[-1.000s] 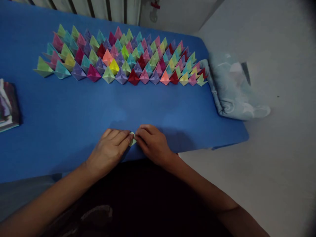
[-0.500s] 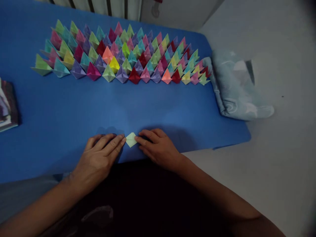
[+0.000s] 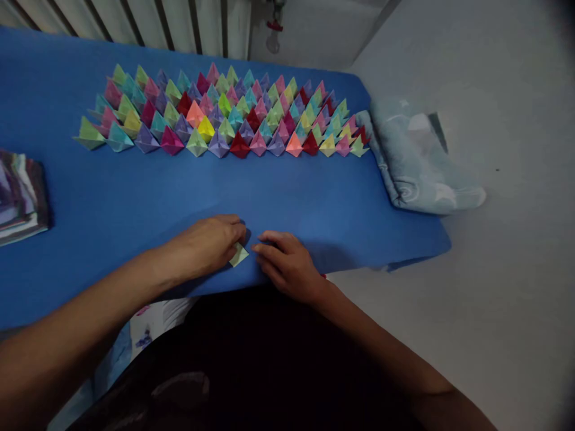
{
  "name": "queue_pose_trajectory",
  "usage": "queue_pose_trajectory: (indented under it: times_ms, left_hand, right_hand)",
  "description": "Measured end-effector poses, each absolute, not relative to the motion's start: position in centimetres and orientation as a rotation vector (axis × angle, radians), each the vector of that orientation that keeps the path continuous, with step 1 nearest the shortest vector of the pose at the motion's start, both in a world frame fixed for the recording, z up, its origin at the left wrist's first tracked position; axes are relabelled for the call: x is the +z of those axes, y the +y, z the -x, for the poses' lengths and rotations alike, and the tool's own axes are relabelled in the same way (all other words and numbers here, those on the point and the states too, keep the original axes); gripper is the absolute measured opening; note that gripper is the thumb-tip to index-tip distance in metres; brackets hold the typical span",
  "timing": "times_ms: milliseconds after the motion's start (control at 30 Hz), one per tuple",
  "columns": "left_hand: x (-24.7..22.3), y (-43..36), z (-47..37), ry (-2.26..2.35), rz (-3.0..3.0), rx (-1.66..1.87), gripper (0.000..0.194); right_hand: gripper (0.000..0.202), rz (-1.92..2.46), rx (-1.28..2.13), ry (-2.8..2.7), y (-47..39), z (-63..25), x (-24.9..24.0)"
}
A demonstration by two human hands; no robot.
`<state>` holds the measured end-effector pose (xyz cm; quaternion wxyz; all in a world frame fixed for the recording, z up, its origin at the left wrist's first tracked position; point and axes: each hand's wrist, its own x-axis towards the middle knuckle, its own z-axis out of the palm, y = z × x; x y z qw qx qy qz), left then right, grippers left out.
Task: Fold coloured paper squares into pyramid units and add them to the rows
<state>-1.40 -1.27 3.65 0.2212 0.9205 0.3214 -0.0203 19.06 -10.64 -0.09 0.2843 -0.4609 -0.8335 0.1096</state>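
Observation:
A small pale-green folded paper (image 3: 239, 255) lies near the front edge of the blue surface, partly covered by my fingers. My left hand (image 3: 215, 239) comes over it from the left, its fingers bent down and closed on the paper's upper left side. The fingertips themselves are mostly hidden behind the hand. Just right of the paper, my right hand (image 3: 287, 263) rests with its fingers a little apart. A narrow gap separates it from the paper, and it holds nothing.
Rows of colourful folded paper boats (image 3: 218, 143) stand across the back of the blue surface (image 3: 287, 197). A folded grey-blue blanket (image 3: 417, 161) lies at the right end by the wall. Folded striped cloth (image 3: 24, 197) sits at the left. Slatted rails (image 3: 179, 27) rise behind.
My left hand has turned and moved over the paper's upper side, fingers now bent. My right fingertips have come off the paper. The view has shifted slightly.

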Motion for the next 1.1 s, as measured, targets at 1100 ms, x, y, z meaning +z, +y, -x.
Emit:
queue_pose_trajectory:
  times_ms: [1100]
  left_hand:
    - [4.3, -4.1, 2.9, 0.993, -1.489, 0.573, 0.016]
  right_hand:
    - [0.019, 1.391, 1.009, -1.603, -9.3, -16.3, 2.7]
